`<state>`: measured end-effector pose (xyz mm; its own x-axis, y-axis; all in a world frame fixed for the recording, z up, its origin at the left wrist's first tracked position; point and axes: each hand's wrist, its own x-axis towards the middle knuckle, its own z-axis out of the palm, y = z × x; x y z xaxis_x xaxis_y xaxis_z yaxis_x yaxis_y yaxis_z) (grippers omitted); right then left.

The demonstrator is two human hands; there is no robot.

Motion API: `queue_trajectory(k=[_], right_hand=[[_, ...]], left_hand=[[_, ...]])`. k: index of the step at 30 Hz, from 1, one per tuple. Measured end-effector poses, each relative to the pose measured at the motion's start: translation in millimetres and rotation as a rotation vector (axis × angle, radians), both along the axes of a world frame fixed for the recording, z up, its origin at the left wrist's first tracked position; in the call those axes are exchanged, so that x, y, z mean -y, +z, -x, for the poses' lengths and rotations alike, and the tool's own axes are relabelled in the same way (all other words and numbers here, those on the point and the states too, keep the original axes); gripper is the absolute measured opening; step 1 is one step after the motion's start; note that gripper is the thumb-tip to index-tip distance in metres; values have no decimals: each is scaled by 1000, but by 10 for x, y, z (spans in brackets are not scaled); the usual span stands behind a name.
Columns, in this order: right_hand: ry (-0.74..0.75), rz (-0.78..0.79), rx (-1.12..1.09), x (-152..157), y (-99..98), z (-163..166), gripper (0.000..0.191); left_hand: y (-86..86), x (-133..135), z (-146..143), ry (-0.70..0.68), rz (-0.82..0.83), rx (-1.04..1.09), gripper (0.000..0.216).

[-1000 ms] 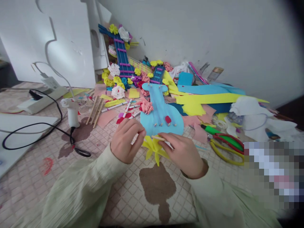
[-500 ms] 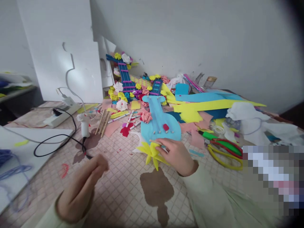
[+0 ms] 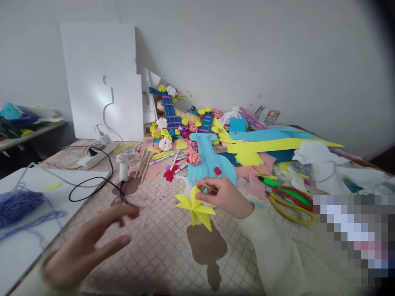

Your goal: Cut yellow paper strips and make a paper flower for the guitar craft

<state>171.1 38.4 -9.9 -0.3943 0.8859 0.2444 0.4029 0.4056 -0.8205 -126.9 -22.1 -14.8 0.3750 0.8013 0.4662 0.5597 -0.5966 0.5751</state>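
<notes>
My right hand [image 3: 224,197] pinches a yellow crepe-paper flower [image 3: 196,209] with pointed petals, held over the tabletop. A thin wooden stick [image 3: 204,185] also shows between its thumb and fingers; where its far end lies is hidden by the hand. Just behind is a light-blue guitar-shaped cutout [image 3: 205,158] with a pink paper flower [image 3: 194,158] at its side and a red spot on its body. At the lower left, my left hand [image 3: 89,242] holds nothing, thumb and fingers apart.
A white hot glue gun [image 3: 122,169] stands at left, its black cable near my left hand. Behind it lies a power strip [image 3: 98,156]. Wooden sticks [image 3: 143,164] lie beside the gun. Scissors [image 3: 290,205] lie at right; blue yarn [image 3: 21,205] is far left.
My left hand has opened from a curled shape and shifted left. The right hand still holds the yellow flower, which has turned slightly. The whole view has tilted and shifted.
</notes>
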Motion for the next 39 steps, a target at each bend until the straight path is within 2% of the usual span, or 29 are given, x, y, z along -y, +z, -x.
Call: queue_trajectory(k=[2,5,8,11,13,15,17,19,22,26,29,35,39], right_hand=[[78,21,-26,-31,46,26,19],[106,40,-55,-94,45,0,22],[16,42,-79,-157,-48,-104,24],[-102,13,-60,-190,-182,-221,24],[-164,-22,-18,-192,-256,-264,23],[-203,-62,19,-182,-306,-270,22],[-201,-100,30,-165,-331,-252,21],[-169,-145,39,-145,-335,-231,18],[-131,-232,69,-114,-312,-219,18],[-114,-309,95,-69,-267,-229,27],[-104,-399,145,-35,-266,-224,29],[-133,-542,184,-11,-321,-186,19],[-148,-601,223,-34,-342,-176,18]], left_hand=[[120,-273,-360,-88,130,31,37],[136,-693,-890,-281,267,140,36],[11,-964,-1271,-312,382,162,27],[-164,-1039,-1449,-317,428,225,20],[-265,-1016,-1487,-258,398,263,14],[-333,-970,-1495,-166,267,284,10],[-366,-924,-1488,-112,120,270,7],[-378,-896,-1472,-95,79,242,5],[-402,-891,-1436,-102,216,248,8],[-450,-903,-1396,-162,464,414,13],[-469,-898,-1380,-167,574,528,15],[-483,-877,-1373,-202,564,529,21],[-471,-843,-1385,-159,547,493,21]])
